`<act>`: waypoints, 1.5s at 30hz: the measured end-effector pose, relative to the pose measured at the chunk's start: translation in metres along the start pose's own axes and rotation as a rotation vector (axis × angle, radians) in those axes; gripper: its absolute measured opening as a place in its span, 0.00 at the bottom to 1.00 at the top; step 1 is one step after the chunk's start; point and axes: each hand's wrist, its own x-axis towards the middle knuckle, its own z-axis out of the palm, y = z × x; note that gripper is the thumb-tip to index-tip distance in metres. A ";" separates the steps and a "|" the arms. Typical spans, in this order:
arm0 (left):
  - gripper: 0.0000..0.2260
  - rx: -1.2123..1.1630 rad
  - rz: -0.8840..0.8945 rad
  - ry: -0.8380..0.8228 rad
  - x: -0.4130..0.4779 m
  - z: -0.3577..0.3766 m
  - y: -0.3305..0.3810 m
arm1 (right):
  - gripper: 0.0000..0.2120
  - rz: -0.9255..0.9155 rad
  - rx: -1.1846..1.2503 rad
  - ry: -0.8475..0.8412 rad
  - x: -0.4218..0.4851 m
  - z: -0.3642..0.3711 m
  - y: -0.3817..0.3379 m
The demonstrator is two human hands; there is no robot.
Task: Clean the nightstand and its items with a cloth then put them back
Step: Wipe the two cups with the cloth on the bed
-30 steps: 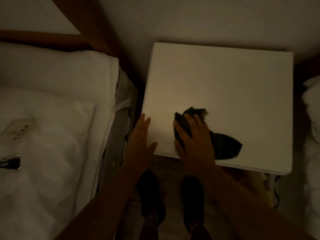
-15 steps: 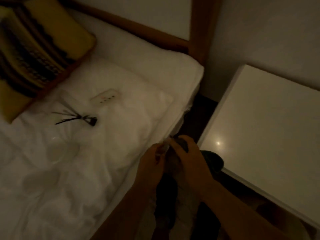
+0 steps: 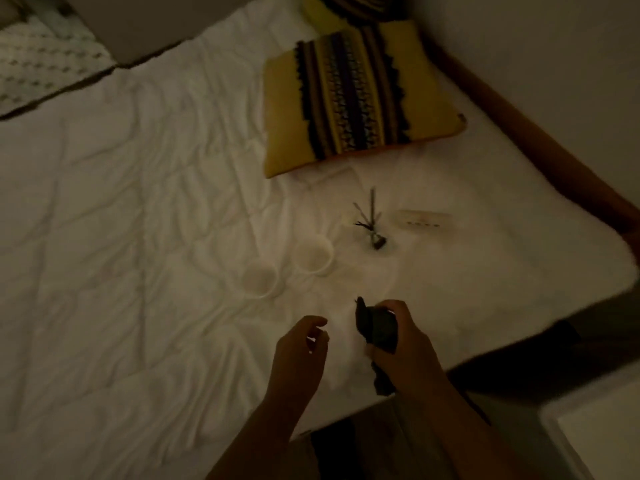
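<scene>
Two small round pale cups (image 3: pixel 313 253) are seen side by side on the white quilted bed cover (image 3: pixel 138 220) — contents cannot be told in the dim light. Just right of them lie a bundle of thin dark sticks (image 3: pixel 371 220) and a flat pale remote-like item (image 3: pixel 423 218). A yellow cushion with dark woven stripes (image 3: pixel 356 98) lies beyond. The dark crumpled cloth (image 3: pixel 375 329) is clamped in the right hand (image 3: pixel 401 344); the left hand (image 3: pixel 299 348) is held empty, fingers loosely curled. A white tabletop corner (image 3: pixel 602 441) is seen at lower right — bare.
</scene>
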 end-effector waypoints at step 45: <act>0.25 -1.369 -0.233 0.034 0.072 -0.091 -0.023 | 0.20 -0.609 -0.317 0.125 0.058 0.160 -0.104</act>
